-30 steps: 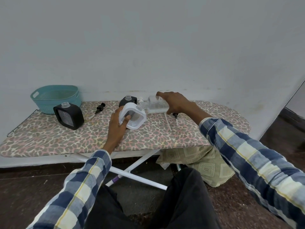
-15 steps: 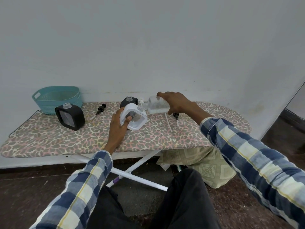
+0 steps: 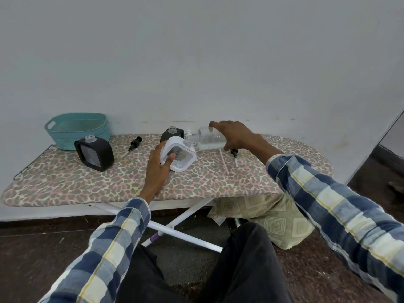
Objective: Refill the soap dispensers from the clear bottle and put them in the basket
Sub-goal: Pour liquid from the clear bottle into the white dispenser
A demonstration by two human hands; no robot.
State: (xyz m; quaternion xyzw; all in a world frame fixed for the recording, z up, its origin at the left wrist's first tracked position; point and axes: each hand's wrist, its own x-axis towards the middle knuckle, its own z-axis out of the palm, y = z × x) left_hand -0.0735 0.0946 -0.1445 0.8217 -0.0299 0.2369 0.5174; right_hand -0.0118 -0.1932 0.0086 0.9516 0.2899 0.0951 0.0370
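Head view: left hand (image 3: 158, 165) gripped white dispenser (image 3: 179, 155), tilted on worktop (image 3: 65, 182), thumb on its front face. Right hand (image 3: 235, 134) grasped clear bottle (image 3: 209, 138) from above, bottle lying sideways, neck toward white dispenser's opening, touching or just above it. Black dispenser (image 3: 95, 153) stood uncapped left of left hand; second black dispenser (image 3: 172, 134) behind white one. Teal basket (image 3: 77, 130) at far left, well apart from both hands. Pump (image 3: 135, 143) lay between basket and hands.

Clear bottle (image 3: 209, 138): tipped sideways, neck at white dispenser's opening.
White dispenser (image 3: 179, 155): tilted, uncapped.
Black dispensers (image 3: 94, 153) (image 3: 172, 134): upright, uncapped.
Basket (image 3: 77, 130): teal, far left.
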